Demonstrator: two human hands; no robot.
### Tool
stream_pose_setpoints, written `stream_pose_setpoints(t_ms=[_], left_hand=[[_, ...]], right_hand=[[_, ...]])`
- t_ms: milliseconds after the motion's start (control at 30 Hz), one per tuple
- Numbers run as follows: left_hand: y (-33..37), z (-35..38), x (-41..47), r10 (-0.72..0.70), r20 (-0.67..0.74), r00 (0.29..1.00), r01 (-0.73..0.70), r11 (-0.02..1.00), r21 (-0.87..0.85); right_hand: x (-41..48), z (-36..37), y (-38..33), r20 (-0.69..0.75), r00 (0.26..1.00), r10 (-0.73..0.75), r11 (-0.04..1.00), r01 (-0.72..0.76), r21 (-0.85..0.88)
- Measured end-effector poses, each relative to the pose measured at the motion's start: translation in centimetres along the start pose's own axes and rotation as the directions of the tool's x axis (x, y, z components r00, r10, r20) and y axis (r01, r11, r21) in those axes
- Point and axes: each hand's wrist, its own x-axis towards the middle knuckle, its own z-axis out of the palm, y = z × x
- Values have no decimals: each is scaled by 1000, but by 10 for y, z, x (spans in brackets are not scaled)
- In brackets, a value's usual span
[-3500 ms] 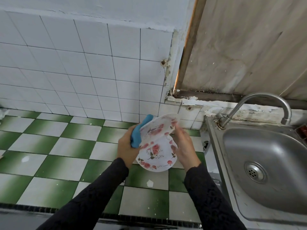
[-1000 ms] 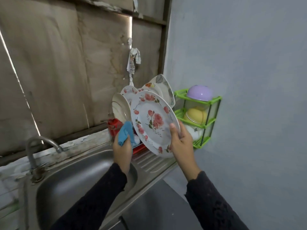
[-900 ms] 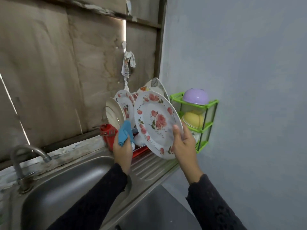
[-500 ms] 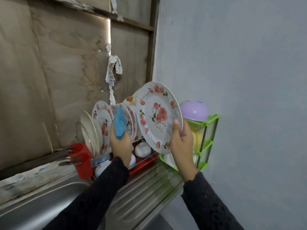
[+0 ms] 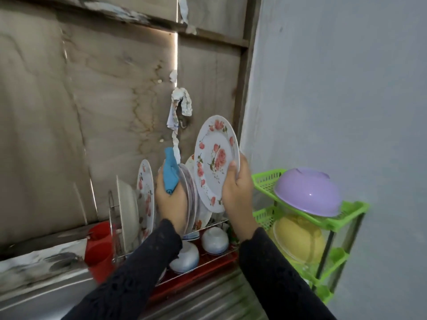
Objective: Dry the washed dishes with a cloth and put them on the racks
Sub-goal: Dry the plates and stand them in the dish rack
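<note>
My right hand point(image 5: 238, 192) grips the lower right rim of a white plate with pink roses point(image 5: 213, 158), held upright above the dish rack point(image 5: 208, 269). My left hand point(image 5: 169, 199) holds a rolled blue cloth point(image 5: 171, 172) and rests against the upright plates point(image 5: 190, 199) standing in the rack. The held plate hangs just right of those racked plates. Small white bowls point(image 5: 215, 240) sit upside down on the rack's red tray.
A green plastic shelf point(image 5: 346, 213) stands at the right with a purple bowl point(image 5: 308, 192) on top and a yellow one point(image 5: 300, 241) below. A red cup point(image 5: 99, 248) hangs at the rack's left end. The steel drainboard point(image 5: 219, 296) lies below, a wooden wall behind.
From wiping the plate over the tiled counter, I turned right to the rack. The plate has risen and turned more upright; my left hand with the cloth came against the racked plates.
</note>
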Motion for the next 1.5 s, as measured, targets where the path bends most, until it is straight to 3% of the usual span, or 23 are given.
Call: stream_pose_setpoints(t_ms=[133, 200, 300, 433, 533, 667, 933, 1200, 1500], left_hand=[[-7, 8, 6, 9, -39, 999, -6, 998, 65], [-8, 10, 8, 15, -65, 998, -10, 998, 70], [-8, 17, 6, 26, -93, 995, -19, 997, 73], [-10, 18, 1, 65, -88, 994, -54, 991, 123], [-8, 19, -3, 92, -85, 992, -77, 983, 164], [-6, 21, -11, 114, -98, 989, -94, 977, 192], [-12, 15, -32, 76, -82, 994, -56, 973, 224], [-15, -23, -81, -1, -200, 980, 33, 986, 161], [3, -103, -136, -45, -206, 977, 90, 973, 212]], right_hand=[[24, 36, 33, 187, 982, 14, 989, 14, -150], [27, 48, 41, 298, 949, 98, 993, -74, -90], [30, 57, 54, 463, 863, 200, 980, -186, -76], [28, 59, 61, 615, 746, 256, 967, -198, -162], [30, 47, 55, 629, 740, 240, 971, -173, -167], [28, 29, 45, 568, 818, 89, 996, -71, -54], [2, -4, 55, 437, 893, -112, 976, 181, -119], [-56, -19, 84, 485, 862, -148, 943, 271, -192], [-150, -4, 71, 590, 792, -155, 925, 327, -196]])
